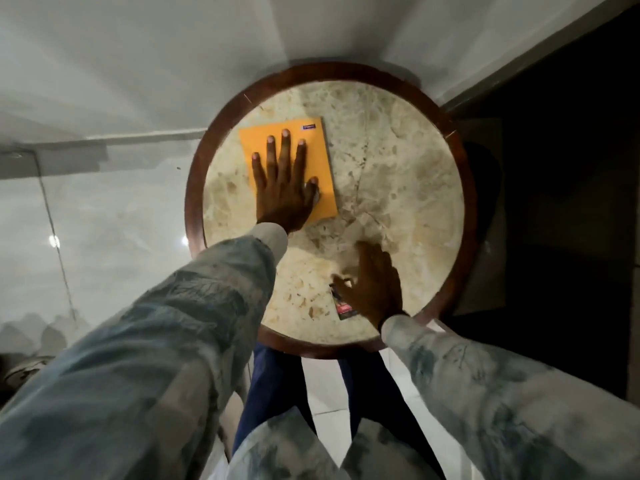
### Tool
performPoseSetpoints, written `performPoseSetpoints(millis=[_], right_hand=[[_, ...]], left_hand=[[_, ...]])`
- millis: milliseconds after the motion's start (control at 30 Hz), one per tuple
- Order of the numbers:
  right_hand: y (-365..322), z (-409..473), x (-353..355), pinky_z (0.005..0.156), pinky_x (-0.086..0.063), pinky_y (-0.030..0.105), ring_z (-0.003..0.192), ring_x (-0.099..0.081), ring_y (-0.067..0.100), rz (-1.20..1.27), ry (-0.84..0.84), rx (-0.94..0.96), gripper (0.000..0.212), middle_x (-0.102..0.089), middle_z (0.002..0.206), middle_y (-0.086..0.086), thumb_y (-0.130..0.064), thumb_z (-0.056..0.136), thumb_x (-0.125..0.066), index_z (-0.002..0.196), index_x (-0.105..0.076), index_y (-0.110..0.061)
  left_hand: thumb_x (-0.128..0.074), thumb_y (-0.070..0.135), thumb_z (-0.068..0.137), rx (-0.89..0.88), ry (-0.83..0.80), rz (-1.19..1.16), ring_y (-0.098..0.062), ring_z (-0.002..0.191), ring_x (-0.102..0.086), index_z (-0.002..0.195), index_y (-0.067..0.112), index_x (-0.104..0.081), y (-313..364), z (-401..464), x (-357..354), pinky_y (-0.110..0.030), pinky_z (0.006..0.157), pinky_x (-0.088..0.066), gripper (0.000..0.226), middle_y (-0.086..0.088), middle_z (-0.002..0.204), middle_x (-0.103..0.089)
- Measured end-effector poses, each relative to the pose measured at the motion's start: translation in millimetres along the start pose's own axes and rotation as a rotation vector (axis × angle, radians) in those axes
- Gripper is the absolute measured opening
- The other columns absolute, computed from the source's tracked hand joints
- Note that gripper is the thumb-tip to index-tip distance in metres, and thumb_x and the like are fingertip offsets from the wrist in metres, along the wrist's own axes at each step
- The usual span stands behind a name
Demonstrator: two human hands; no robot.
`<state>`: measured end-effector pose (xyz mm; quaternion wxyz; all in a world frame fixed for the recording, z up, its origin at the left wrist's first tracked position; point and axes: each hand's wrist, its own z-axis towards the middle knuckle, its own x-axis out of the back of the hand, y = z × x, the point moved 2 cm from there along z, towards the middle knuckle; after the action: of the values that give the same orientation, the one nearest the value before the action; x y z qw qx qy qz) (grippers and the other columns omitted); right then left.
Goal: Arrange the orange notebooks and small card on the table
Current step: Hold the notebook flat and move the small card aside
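Note:
An orange notebook (322, 154) lies flat on the left half of the round marble table (398, 161). My left hand (284, 181) rests palm down on it with the fingers spread; I see only one orange cover, and whether more lie beneath it is hidden. A small dark card with a red patch (343, 308) lies near the table's front edge. My right hand (374, 285) is over the card, blurred, with the fingertips touching its upper end. I cannot tell if the card is lifted or pinched.
The table has a dark wooden rim (194, 188) and stands in a corner between white walls. A dark doorway or panel (554, 202) is to the right. My blue trousers (270, 393) and white floor tiles show below the table.

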<state>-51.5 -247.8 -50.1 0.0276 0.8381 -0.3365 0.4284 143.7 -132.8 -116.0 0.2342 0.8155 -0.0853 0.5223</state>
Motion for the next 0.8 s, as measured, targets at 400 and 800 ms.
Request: performPoseSetpoints(millis=[400,800], right_hand=[[11,59,30,0.088,-0.057,0.051,0.107,-0.065,0.042,0.267,0.156,-0.018,0.048,-0.067,0.117,0.021,-0.006,0.086,-0.065,0.132,-0.051,-0.007],[47,-3,-1,0.086,-0.057,0.046,0.123,-0.054,0.035,-0.025,-0.031,0.020,0.075,-0.053,0.141,0.011,-0.052,0.083,-0.070,0.143,-0.046,-0.014]], left_hand=[[-0.025,0.054,0.107,0.000,0.041,0.078,-0.042,0.162,-0.003,0.166,0.017,-0.007,-3,4,-9,-0.066,0.128,-0.009,0.072,-0.016,0.175,-0.003],[-0.027,0.053,0.107,0.001,0.054,0.062,-0.042,0.162,-0.004,0.166,0.017,-0.007,-4,6,-10,-0.067,0.128,-0.008,0.072,-0.016,0.175,-0.005]])
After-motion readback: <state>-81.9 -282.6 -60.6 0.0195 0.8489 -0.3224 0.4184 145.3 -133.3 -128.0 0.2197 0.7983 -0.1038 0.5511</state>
